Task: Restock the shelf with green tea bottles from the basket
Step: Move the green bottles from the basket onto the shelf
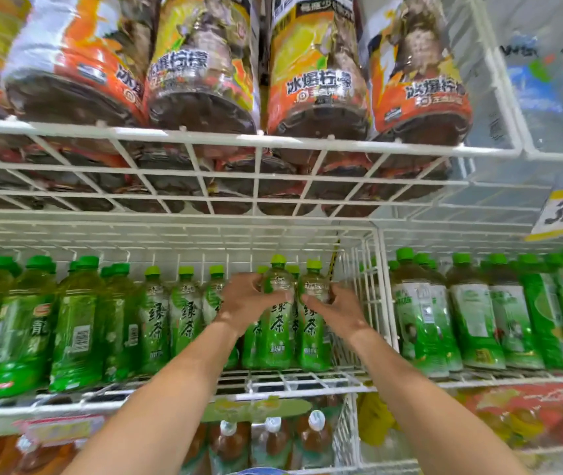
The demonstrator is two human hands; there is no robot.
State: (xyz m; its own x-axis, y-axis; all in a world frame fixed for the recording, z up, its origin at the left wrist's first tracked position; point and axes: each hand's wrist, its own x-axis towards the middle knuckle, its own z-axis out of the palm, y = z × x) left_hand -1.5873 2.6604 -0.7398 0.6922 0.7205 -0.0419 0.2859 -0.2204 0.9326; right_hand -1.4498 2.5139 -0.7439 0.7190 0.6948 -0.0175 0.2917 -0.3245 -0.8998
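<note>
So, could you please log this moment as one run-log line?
step: shelving | left hand: grips green tea bottle | right hand: grips second green tea bottle | both bottles: upright on wire shelf

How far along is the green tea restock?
Done: green tea bottles already line the wire shelf. In hand: left hand grips one upright bottle, right hand grips the neighbouring bottle, both at the row's right end. Left: basket is out of view, so remaining count is unknown.

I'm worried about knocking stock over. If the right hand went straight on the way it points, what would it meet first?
The right hand curls round the green tea bottle beside the wire divider, so that bottle comes first. A lime cap just behind hints at another bottle there, but depth is unclear.
</note>
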